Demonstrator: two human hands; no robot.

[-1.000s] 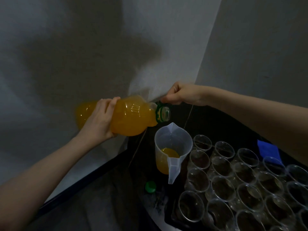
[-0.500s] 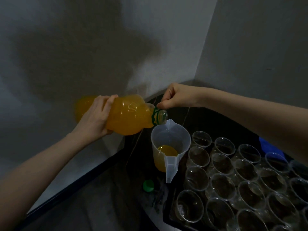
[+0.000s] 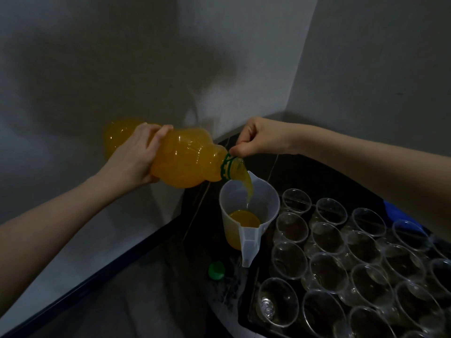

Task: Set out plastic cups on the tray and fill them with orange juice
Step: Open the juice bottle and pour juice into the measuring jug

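Observation:
My left hand (image 3: 136,157) grips the body of a large bottle of orange juice (image 3: 188,159), tipped with its neck down to the right. Juice streams from its mouth into a translucent plastic jug (image 3: 249,215) that holds a shallow pool of juice. My right hand (image 3: 258,140) is closed at the bottle's neck, pinching the green ring there. Several clear plastic cups (image 3: 327,272), all without juice, stand in rows on a black tray (image 3: 244,320) to the right of the jug.
A green bottle cap (image 3: 216,270) lies on the dark counter left of the tray. A blue object (image 3: 400,213) sits behind the cups at the right. Grey walls meet in a corner just behind the counter; the counter's edge runs diagonally at the lower left.
The bottle has tilted further, neck down over the jug, and juice now pours out. Both hands have dropped slightly with it.

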